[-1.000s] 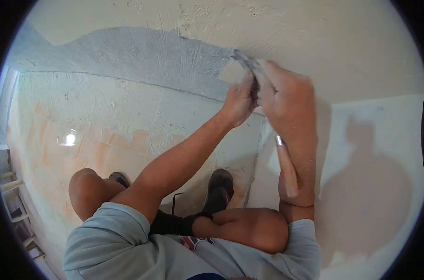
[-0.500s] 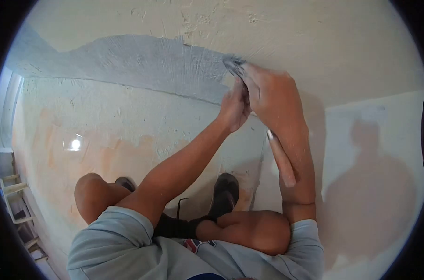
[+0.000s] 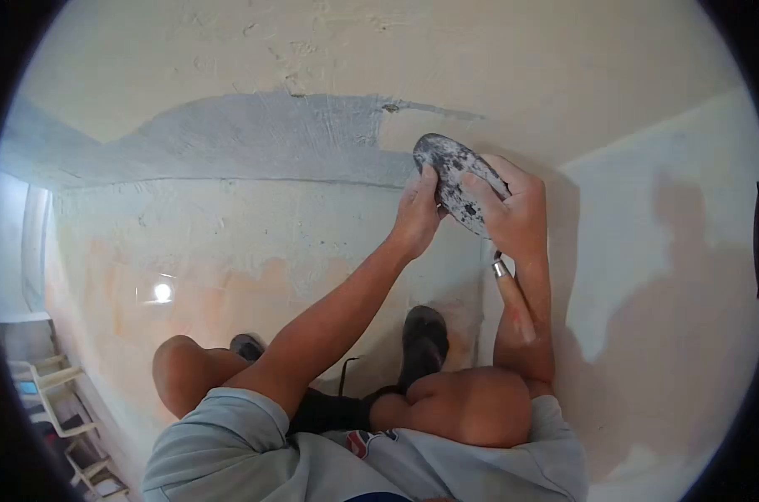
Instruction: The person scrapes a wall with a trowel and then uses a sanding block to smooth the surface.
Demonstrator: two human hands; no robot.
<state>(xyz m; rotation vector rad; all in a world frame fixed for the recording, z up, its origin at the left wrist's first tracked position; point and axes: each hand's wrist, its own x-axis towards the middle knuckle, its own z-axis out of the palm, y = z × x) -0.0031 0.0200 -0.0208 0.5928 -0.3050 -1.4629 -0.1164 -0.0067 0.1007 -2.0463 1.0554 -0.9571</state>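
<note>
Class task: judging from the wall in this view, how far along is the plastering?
Done: a grey wet plaster band crosses the upper wall. In hand: both the left hand and right hand hold the grey-smeared metal trowel blade off the wall. Left: the bare cream wall above and right.

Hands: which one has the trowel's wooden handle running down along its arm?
The right hand. The trowel handle lies along that forearm; the left hand only touches the blade's edge.
</note>
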